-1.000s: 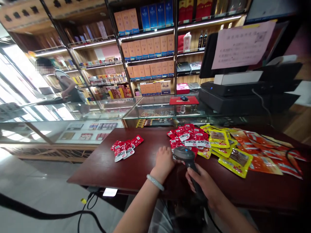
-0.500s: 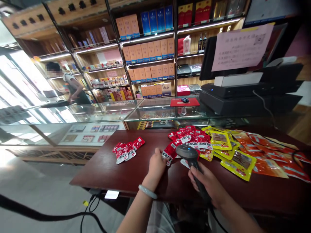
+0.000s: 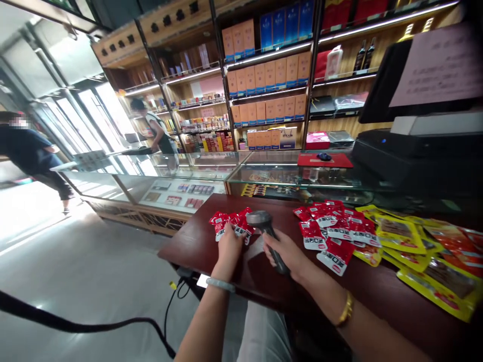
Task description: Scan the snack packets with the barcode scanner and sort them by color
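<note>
Left hand (image 3: 229, 245) moved onto small red packets (image 3: 231, 224); right hand (image 3: 284, 250) grips scanner (image 3: 266, 232).

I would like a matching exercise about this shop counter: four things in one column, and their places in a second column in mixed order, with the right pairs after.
Things:
1. scanner
2. small red pile
3. yellow packets
4. mouse

Places:
A. on the red pad on the glass case
B. under the left hand
C. in the right hand
D. on the table's right part, beyond the big red pile

Pairs: 1-C, 2-B, 3-D, 4-A
</note>
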The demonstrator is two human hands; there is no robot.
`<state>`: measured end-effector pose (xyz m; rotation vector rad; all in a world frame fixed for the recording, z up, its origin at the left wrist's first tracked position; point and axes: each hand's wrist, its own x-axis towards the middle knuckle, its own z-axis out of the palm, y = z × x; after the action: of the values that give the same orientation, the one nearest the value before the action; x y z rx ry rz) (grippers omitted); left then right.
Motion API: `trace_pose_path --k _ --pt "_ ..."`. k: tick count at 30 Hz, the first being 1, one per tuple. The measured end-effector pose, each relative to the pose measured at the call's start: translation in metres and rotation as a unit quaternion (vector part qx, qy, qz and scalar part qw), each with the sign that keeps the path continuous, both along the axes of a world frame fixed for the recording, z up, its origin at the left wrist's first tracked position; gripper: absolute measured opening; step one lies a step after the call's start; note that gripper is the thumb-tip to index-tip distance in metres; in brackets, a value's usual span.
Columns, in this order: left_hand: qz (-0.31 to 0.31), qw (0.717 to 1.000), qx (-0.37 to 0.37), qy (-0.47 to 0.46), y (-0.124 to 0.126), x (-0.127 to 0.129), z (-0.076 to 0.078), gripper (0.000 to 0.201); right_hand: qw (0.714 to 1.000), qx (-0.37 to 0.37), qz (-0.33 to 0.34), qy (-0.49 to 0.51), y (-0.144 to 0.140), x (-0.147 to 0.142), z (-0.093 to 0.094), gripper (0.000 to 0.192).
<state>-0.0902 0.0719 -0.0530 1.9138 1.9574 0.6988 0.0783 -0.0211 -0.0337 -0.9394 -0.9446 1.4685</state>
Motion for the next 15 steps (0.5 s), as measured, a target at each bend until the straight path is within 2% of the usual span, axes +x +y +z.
trace_pose_path --k 4,7,11,15 --pt "0.068 0.997 -0.004 0.042 0.029 -0.029 0.005 0.042 1.000 -0.009 0.026 0.002 0.028 -0.026 0.000 0.051" --pt "0.095 0.993 -0.022 0.065 0.047 -0.037 0.007 0.048 1.000 -0.015 0.026 -0.002 0.035 -0.034 -0.001 0.054" --pt "0.102 0.986 0.015 0.133 0.057 -0.034 0.008 0.053 1.000 -0.014 0.018 0.000 0.031 -0.030 -0.001 0.054" --pt "0.109 0.978 0.079 0.162 0.053 -0.016 0.011 0.058 1.000 -0.006 0.008 0.008 0.020 -0.014 0.001 0.053"
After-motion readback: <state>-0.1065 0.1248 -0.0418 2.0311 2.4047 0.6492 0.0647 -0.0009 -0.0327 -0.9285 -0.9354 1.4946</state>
